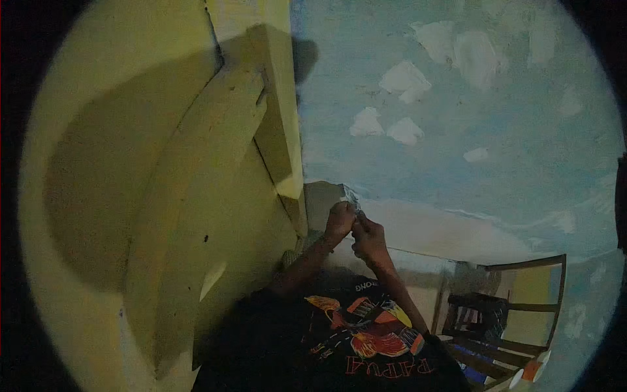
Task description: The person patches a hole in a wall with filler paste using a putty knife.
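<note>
My left hand (339, 220) and my right hand (369, 238) are raised together in front of the blue wall, both closed, the right a little lower. A small crinkled, shiny, whitish piece (351, 194), like plastic film or foil, sticks up from between them. The left fingers are curled round its lower end. Against it the right thumb and fingers are pinched, just beside the left hand. The fingers cover most of the piece, and its exact kind cannot be made out.
A pale blue wall (457, 176) with white patches stands ahead. To the left is a yellow wall (196, 196) with a projecting ledge (281, 150). At the lower right, a wooden rack (535, 307) holds a dark item (480, 317), with blue and orange things below.
</note>
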Demonstrator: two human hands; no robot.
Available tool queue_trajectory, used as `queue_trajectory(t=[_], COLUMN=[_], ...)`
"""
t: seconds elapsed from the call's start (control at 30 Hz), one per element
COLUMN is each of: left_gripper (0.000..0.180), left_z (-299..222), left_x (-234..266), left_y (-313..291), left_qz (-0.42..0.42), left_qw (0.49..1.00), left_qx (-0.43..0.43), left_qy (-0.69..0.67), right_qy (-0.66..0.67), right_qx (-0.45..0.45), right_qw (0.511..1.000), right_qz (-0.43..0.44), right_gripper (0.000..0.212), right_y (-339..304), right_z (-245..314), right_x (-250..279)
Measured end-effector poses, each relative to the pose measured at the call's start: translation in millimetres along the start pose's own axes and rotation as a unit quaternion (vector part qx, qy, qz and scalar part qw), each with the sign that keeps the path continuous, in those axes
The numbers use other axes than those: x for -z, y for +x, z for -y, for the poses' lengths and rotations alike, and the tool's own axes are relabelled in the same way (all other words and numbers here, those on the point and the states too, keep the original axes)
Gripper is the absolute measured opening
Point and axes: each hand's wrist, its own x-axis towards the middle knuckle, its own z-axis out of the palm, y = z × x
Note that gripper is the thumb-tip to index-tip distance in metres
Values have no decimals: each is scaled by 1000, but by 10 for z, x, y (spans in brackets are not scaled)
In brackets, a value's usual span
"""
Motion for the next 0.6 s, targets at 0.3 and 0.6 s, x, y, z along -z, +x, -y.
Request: queue_trajectory(t=[0.3,0.6], left_gripper=[19,28], left_z=[23,-246], left_x=[2,98], left_y=[-41,-175], left_qz=[16,85], left_qw=[994,994], left_qx=[-56,68], left_qy=[90,3], right_qy=[-330,-445], right_qx=[393,289], right_qw=[858,847], right_qz=[-35,-24], right_gripper=[29,39], right_y=[391,238], right_z=[-602,-545], right_x=[123,136])
